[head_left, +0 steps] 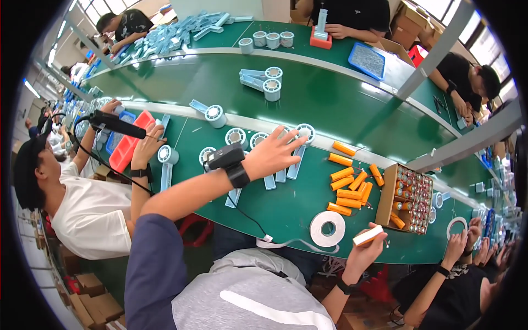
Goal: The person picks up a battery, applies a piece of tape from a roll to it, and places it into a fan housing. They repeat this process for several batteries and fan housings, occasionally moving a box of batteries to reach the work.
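Note:
My left hand (pixel 272 155) reaches over the green bench with its fingers spread and nothing in its grasp. Its fingertips are at the round head of a light-blue fan-shaped part (pixel 306 132); whether they touch it I cannot tell. Several more such parts, with drum-like heads and flat handles, lie under and beside this hand, partly hidden. Near the bench's front edge my right hand (pixel 364 256) grips an orange cylindrical battery (pixel 367 235) whose upturned side shows a white strip. A roll of white tape (pixel 328 229) lies flat just left of it, its loose end trailing leftward.
Loose orange batteries (pixel 349 194) lie beside an open cardboard box (pixel 390 192) packed with batteries. A co-worker (pixel 88 203) sits at left by a red tray (pixel 132 144). Fan-shaped parts (pixel 271 89) rest on the green strip beyond the pale rail. A metal post (pixel 462 140) slants at right.

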The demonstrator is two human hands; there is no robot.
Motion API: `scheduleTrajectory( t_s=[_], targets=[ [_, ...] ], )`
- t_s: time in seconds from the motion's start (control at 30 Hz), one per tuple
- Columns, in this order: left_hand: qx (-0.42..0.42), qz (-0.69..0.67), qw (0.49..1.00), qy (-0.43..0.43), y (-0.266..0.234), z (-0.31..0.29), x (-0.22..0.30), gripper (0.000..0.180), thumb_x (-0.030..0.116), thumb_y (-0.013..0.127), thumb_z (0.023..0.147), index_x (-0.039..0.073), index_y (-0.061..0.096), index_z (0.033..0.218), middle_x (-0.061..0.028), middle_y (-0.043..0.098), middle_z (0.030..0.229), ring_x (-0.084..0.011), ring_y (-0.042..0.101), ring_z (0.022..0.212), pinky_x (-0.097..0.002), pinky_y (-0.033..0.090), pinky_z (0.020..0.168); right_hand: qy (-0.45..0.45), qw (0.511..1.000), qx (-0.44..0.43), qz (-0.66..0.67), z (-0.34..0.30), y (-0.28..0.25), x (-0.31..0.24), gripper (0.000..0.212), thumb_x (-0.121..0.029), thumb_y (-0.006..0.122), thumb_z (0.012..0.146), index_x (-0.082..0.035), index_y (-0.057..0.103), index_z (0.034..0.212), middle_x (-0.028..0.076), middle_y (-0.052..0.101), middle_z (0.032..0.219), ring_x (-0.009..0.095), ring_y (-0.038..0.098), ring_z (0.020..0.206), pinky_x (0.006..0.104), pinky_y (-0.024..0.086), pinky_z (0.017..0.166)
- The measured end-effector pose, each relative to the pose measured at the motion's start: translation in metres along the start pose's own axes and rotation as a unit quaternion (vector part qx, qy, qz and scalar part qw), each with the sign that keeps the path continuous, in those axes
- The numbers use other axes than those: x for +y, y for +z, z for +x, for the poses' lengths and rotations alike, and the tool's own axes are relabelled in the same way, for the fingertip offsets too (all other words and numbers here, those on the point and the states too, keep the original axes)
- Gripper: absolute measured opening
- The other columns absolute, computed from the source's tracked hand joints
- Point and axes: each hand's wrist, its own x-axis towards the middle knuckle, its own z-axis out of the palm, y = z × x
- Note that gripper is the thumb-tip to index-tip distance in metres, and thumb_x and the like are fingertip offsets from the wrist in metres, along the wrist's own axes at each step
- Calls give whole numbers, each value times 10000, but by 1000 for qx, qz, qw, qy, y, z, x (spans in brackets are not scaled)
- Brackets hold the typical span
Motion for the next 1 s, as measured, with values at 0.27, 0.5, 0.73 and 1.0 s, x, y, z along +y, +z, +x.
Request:
scheduleTrajectory(
  t_s=[0.27,0.5,0.73,1.0],
  targets=[
    [-33,9,995,92,30,37,-22,126,275,728,791,155,732,829,-83,511,1367,-264,478,1257,-481,424,977,13,998,-51,-47,-7,4,7,506,-476,479,1048,10,603,1115,33,597,824,84,569,709,203,447,598],
    [-173,-133,976,0,35,69,-23,259,322,756,794,64,728,801,-75,546,1120,-253,511,1081,-416,473,863,25,991,-91,-96,25,41,5,382,-343,523,1055,26,614,1099,40,644,909,83,595,764,223,488,665],
    [-173,-227,957,54,51,82,-44,274,323,759,798,56,704,799,-53,564,976,-256,521,1026,-379,472,848,9,947,-181,-265,76,103,21,231,-192,613,1008,22,630,1093,38,643,875,75,599,764,237,485,638],
    [83,-327,941,42,78,60,-53,215,295,718,858,93,645,860,-20,637,984,-227,568,1043,-405,447,885,-255,872,-87,-409,97,129,64,224,-102,732,918,-14,606,1082,58,661,905,96,588,756,230,467,656]
  ],
)
